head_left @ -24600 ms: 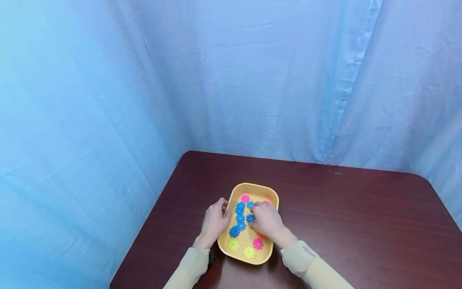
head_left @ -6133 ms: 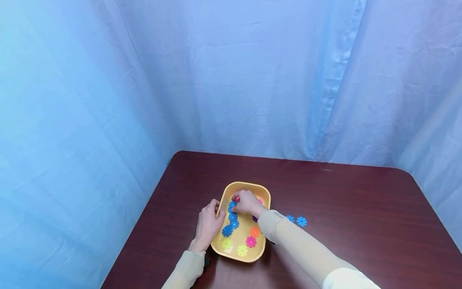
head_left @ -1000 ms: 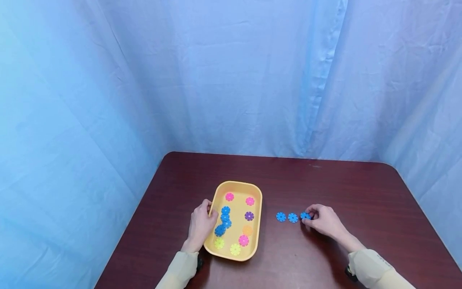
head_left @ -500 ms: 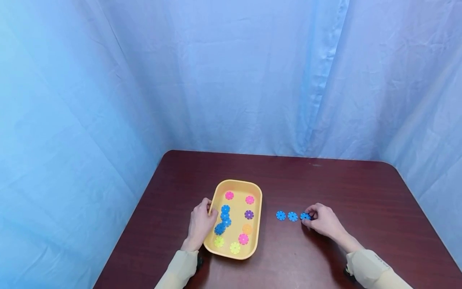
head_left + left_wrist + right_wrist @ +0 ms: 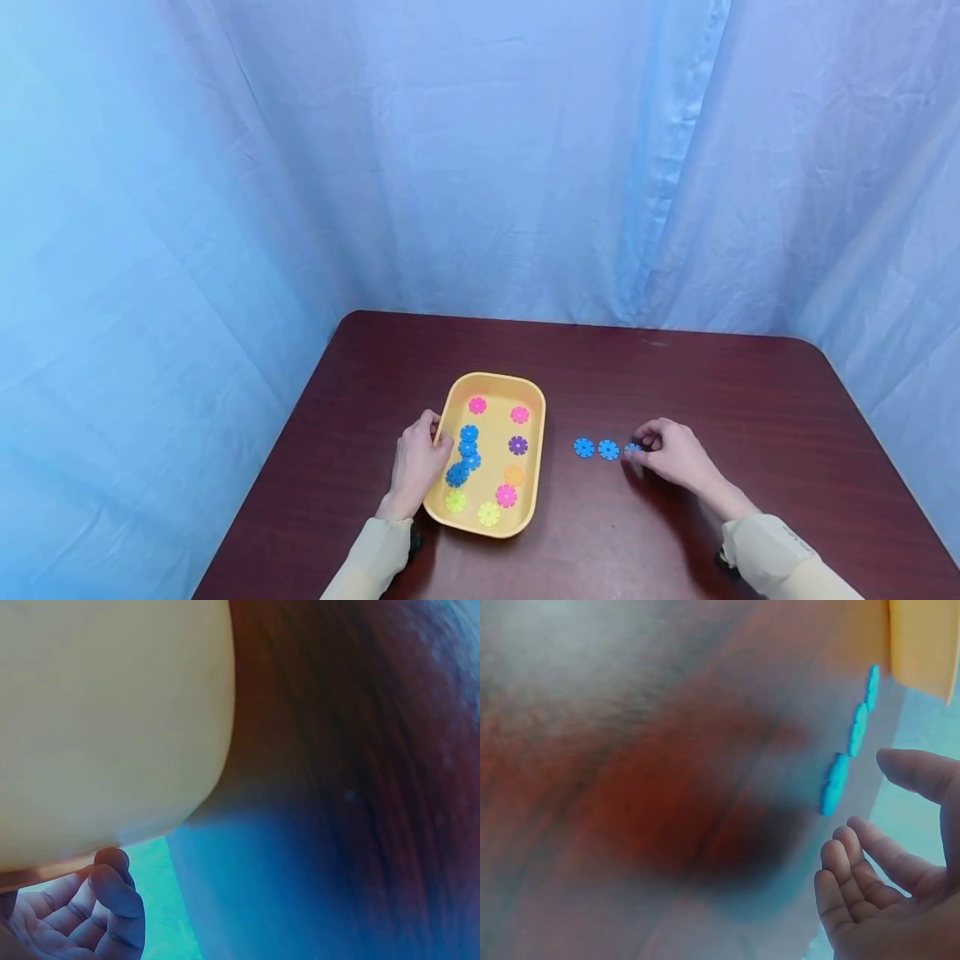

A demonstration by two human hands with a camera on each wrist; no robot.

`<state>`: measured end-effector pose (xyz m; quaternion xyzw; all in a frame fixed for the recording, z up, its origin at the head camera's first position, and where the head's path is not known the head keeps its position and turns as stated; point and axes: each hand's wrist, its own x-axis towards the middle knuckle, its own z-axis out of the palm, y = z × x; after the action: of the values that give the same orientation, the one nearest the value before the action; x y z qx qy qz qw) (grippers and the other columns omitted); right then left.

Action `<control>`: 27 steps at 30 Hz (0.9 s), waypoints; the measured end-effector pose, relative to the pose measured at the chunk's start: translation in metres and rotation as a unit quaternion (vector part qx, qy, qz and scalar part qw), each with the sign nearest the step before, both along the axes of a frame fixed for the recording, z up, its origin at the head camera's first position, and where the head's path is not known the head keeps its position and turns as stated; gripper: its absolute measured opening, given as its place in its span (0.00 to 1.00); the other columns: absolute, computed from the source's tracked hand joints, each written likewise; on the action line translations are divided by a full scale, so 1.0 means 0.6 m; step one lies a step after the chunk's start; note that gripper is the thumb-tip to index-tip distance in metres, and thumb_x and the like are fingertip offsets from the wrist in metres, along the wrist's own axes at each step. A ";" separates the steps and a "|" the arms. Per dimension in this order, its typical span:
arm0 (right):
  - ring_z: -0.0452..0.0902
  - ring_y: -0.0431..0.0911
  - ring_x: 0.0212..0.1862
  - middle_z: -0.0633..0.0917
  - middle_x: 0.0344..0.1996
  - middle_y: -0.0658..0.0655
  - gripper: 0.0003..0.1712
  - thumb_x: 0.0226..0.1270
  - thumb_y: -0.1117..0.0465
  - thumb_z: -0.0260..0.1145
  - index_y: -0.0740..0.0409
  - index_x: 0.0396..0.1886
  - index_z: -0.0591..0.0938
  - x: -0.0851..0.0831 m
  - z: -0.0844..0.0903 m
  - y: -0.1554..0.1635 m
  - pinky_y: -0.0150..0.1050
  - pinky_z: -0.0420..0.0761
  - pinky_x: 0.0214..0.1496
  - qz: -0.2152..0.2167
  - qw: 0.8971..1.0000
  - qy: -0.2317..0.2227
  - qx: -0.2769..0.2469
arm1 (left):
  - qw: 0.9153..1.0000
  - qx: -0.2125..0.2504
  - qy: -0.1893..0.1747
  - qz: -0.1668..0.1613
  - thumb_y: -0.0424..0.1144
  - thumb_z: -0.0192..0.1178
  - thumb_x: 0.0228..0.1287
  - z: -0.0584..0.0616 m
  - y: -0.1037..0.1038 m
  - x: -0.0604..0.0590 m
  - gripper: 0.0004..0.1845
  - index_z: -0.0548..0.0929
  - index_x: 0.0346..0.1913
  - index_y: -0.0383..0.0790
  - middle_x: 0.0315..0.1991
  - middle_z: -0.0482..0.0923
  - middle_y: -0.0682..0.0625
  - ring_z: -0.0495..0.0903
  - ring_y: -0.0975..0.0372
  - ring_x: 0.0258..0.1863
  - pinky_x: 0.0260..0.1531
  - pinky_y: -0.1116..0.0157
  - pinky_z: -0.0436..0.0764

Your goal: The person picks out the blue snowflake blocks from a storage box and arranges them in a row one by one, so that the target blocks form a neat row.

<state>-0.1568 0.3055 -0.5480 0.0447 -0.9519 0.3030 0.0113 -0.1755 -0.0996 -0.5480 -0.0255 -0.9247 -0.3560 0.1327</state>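
Released just now, the third blue disc extends the left-right row.

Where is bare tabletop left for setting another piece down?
Bare table lies behind the tray and blue discs, and beyond the right hand. It is crowded inside the tray and between the tray and the right hand.

A tray sits on the table left of centre, discs lying inside it. Right of the tray, three discs lie in a row on the table. The left hand is at the tray's left rim; the right hand is just right of the row
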 end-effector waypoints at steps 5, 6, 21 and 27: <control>0.70 0.44 0.31 0.78 0.30 0.53 0.21 0.45 0.51 0.72 0.59 0.37 0.81 -0.007 0.022 -0.010 0.40 0.72 0.33 0.004 1.000 0.003 -0.008 | 1.000 -0.005 -0.002 0.001 0.37 0.59 0.50 0.001 0.000 0.000 0.06 0.76 0.33 0.45 0.24 0.74 0.55 0.72 0.66 0.19 0.21 0.68 0.72; 0.70 0.44 0.31 0.79 0.30 0.53 0.22 0.45 0.50 0.72 0.59 0.37 0.80 -0.009 0.027 -0.014 0.40 0.72 0.33 0.004 1.000 0.002 -0.010 | 1.000 -0.005 -0.003 0.001 0.37 0.59 0.49 0.002 0.000 0.000 0.06 0.76 0.33 0.45 0.24 0.74 0.55 0.72 0.66 0.19 0.21 0.68 0.72; 0.73 0.44 0.34 0.80 0.34 0.54 0.27 0.46 0.42 0.70 0.56 0.40 0.79 -0.044 0.090 -0.099 0.40 0.75 0.36 0.023 0.999 0.005 -0.049 | 1.000 -0.004 -0.012 -0.002 0.36 0.59 0.50 0.002 0.002 0.001 0.07 0.77 0.34 0.43 0.25 0.76 0.55 0.73 0.65 0.21 0.23 0.67 0.74; 0.73 0.44 0.33 0.80 0.34 0.54 0.26 0.44 0.43 0.71 0.54 0.39 0.79 -0.063 0.103 -0.150 0.38 0.75 0.36 0.032 0.996 -0.002 -0.079 | 1.000 -0.006 -0.006 0.000 0.36 0.59 0.49 0.003 0.001 0.000 0.08 0.77 0.35 0.42 0.26 0.76 0.54 0.74 0.65 0.20 0.23 0.66 0.74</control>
<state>-0.1948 0.2154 -0.4864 0.0738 -0.9232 0.3772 0.0034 -0.1753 -0.0990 -0.5461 -0.0242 -0.9277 -0.3502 0.1273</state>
